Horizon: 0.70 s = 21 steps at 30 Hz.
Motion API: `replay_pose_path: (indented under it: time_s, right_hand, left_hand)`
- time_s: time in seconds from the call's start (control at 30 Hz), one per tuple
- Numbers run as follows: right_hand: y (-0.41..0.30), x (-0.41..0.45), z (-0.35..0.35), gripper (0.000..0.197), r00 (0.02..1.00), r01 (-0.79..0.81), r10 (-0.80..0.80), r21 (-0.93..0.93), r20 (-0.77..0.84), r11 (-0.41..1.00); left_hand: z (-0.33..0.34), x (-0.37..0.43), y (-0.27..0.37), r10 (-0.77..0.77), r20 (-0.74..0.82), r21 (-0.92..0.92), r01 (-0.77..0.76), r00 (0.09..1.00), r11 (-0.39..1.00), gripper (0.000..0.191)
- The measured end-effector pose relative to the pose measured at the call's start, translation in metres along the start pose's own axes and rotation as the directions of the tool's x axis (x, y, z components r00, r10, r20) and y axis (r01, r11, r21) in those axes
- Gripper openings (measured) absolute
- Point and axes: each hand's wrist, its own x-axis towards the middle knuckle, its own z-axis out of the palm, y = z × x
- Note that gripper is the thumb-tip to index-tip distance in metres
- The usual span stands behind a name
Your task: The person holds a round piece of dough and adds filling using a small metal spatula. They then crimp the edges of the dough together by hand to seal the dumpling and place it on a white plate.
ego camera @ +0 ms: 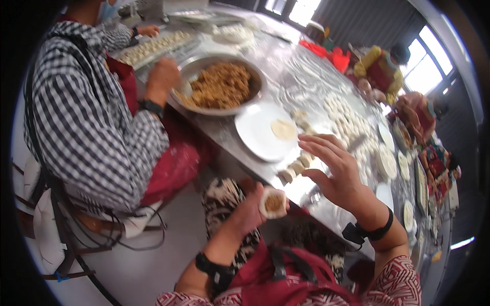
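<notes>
In my left hand (249,208), over my lap, sits a round dough wrapper (263,206) with brown minced filling (274,203) in its middle. The wrapper's edge curls up around the filling. My right hand (338,174) is raised above the table edge, fingers spread and nothing visible in them. Just beyond its fingertips lies a white plate (254,132) bearing one flat dough wrapper (283,129). A short row of dough pieces (294,168) lies on the table between the plate and my right hand.
A large steel bowl of brown filling (222,86) stands beyond the plate. A co-worker in a checked sleeve (92,126) sits at left, one hand (162,76) by the bowl. Many dough pieces (346,120) cover the floured metal table (283,72). A tray of dumplings (157,48) lies far left.
</notes>
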Motion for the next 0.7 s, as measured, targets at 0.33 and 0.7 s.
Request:
replay_pose_path:
  time_s: [0.33,0.7]
  right_hand:
    - [-0.052,-0.340,-0.037,0.102,0.951,-0.298,0.302,0.078,-0.061,0.952]
    - [-0.010,-0.439,-0.022,0.044,0.948,-0.063,0.065,0.018,-0.310,0.998]
  left_hand:
    - [0.154,-0.011,-0.105,-0.275,-0.057,-0.083,0.270,0.960,0.959,0.093]
    - [0.222,0.021,-0.224,-0.451,-0.053,-0.213,0.432,0.891,0.877,0.084]
